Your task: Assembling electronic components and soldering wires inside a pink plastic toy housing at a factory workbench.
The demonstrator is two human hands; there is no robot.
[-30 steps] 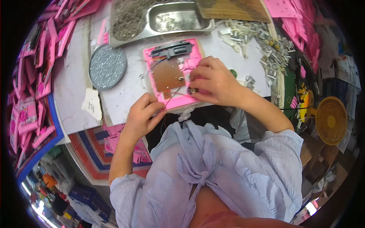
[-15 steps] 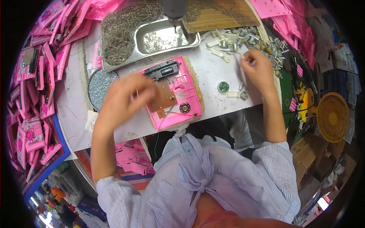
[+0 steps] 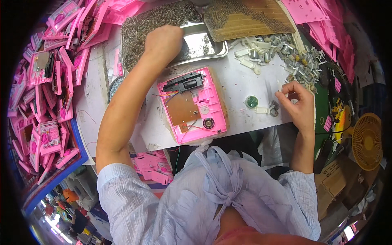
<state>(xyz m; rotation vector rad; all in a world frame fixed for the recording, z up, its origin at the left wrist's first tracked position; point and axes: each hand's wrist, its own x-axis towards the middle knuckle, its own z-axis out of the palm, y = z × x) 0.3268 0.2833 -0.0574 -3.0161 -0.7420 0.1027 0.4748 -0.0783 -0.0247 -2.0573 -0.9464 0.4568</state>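
My left hand (image 3: 165,43) is over the metal tray (image 3: 179,62) of small screws (image 3: 141,22), its knuckles bent and closed. The fingertips and whatever they hold are hidden beneath it. Off to the right, my right hand (image 3: 297,102) is closed in a pinch above the table, by a thin pale blurred piece that I cannot make out. Between my arms lies an open pink plastic casing (image 3: 217,104). It carries a black mechanism (image 3: 183,83), a brown circuit board (image 3: 181,109), a small round speaker (image 3: 208,123) and loose wires.
A round green piece (image 3: 251,101) and a small white gear-motor (image 3: 261,110) lie near my right hand. Many more motors (image 3: 265,51) are heaped behind. A wooden board (image 3: 249,20) bears screws. Pink casings (image 3: 49,139) pile up at left; a yellow fan (image 3: 366,141) stands at right.
My left hand has moved from above the pink casing, away from me, to the screw tray. My right hand sits slightly nearer me, and the whole view has shifted a little.
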